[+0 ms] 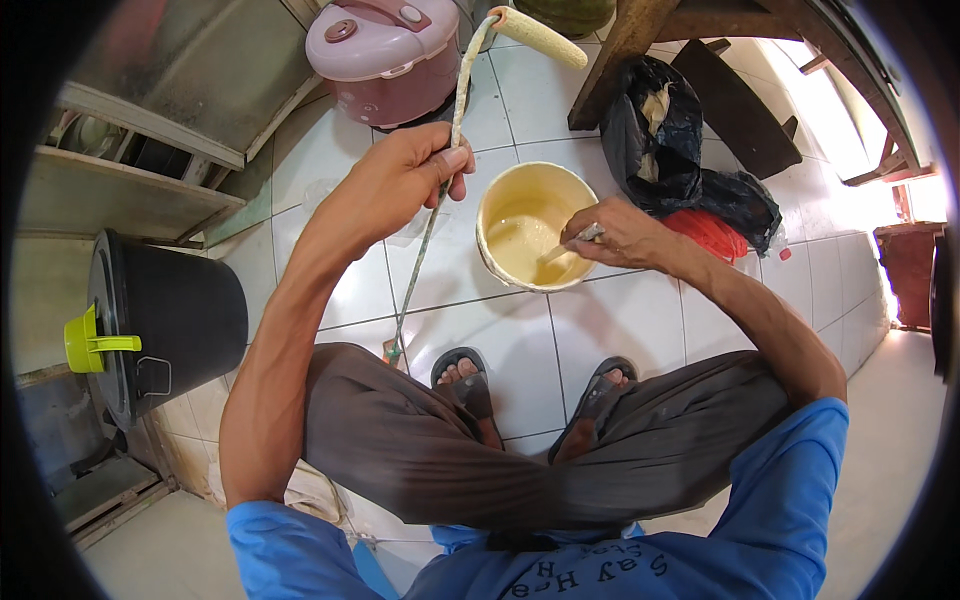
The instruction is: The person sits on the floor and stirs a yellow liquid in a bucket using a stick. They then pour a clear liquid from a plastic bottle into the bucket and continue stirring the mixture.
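My left hand (425, 170) is closed on the long thin rod of a paint roller (540, 38), held upright so the pale, paint-spattered roller head is at the top of the view; the rod's lower end reaches down near my left leg. Below and right of that hand, a cream bucket (485, 230) on the floor holds pale yellow liquid. My right hand (615, 232) is closed on a pale stick (550, 254) that dips into the bucket, its lower end in or at the liquid.
Around me on the tiled floor (500, 340) are a pink rice cooker (380, 75), black plastic bags (655, 130), a red bag (705, 230), a dark board (740, 105) and a black lidded bucket (185, 320) with a lime green scoop (90, 340). Cabinets (150, 120) line the left; wooden legs (615, 70) stand upper right.
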The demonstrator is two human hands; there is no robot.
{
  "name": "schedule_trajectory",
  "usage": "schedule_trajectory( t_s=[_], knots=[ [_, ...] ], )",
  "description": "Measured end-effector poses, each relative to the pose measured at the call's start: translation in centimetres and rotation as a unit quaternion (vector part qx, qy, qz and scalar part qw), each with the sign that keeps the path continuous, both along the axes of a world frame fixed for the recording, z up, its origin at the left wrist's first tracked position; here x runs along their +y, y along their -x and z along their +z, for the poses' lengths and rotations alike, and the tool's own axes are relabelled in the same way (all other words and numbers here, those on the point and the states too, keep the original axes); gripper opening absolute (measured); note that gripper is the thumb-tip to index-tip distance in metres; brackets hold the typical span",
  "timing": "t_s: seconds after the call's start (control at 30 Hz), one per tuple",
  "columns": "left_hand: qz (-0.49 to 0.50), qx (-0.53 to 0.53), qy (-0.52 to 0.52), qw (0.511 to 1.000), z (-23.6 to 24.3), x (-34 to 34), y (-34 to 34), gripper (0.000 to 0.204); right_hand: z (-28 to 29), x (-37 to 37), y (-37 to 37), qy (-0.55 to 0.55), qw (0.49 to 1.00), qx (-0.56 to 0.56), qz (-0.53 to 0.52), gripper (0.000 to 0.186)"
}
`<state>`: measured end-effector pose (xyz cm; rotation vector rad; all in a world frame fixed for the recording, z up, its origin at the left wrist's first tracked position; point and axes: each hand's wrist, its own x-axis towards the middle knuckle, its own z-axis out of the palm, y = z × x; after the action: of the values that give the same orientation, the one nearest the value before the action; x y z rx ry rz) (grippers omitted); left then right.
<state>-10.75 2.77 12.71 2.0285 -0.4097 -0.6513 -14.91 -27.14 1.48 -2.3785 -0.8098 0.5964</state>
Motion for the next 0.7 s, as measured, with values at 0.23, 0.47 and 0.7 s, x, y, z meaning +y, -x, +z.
schedule_trajectory(
  t_s=[0.23, 0.47, 0.7],
  knots=[
    [-0.012, 0.001, 0.031, 0.999, -0.6, -0.2, -0.2, 0.023, -1.3, -0.7, -2.4, -0.069, 0.992, -0.091, -0.053, 0.021],
    [-0.019, -0.021, 0.02, 0.999, -0.4, -0.1, -0.2, 0.023, -1.5, 1.3, 0.0, -0.075, 0.996, -0.041, 0.026, 0.024],
    [-0.019, -0.014, 0.012, 1.0, -0.3, -0.2, 0.0, 0.024, -2.0, -0.8, -1.7, -0.088, 0.99, -0.083, -0.072, 0.02]
  ],
)
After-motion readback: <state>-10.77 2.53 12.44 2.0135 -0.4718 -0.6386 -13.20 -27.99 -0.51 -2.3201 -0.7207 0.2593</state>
